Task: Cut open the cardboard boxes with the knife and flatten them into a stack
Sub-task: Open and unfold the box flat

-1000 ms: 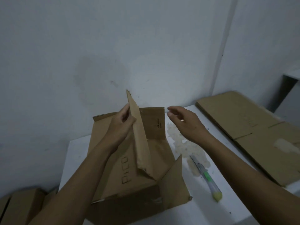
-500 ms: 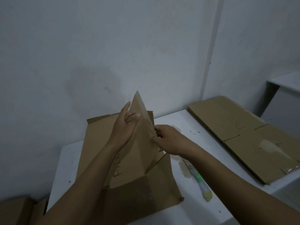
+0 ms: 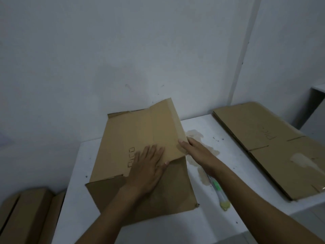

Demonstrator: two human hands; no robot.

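A brown cardboard box (image 3: pixel 123 143) lies nearly flat on the white table (image 3: pixel 211 226), its flaps spread toward me and toward the wall. My left hand (image 3: pixel 149 168) presses palm-down on its top panel with straight fingers. My right hand (image 3: pixel 195 148) touches the panel's right edge, fingers extended along the table. The knife (image 3: pixel 219 194), with a green and yellow handle, lies on the table right of the box, partly hidden under my right forearm. A stack of flattened boxes (image 3: pixel 274 148) lies at the right.
More brown boxes (image 3: pixel 28 215) stand below the table's left edge. A white wall runs close behind the table. A brownish stain (image 3: pixel 195 136) marks the table beside the box. A grey shelf or cabinet (image 3: pixel 318 106) stands at far right.
The upright panel I held has been folded down, and the box has collapsed flat. My left hand went from holding the panel to pressing it down. My right hand moved to its right edge.
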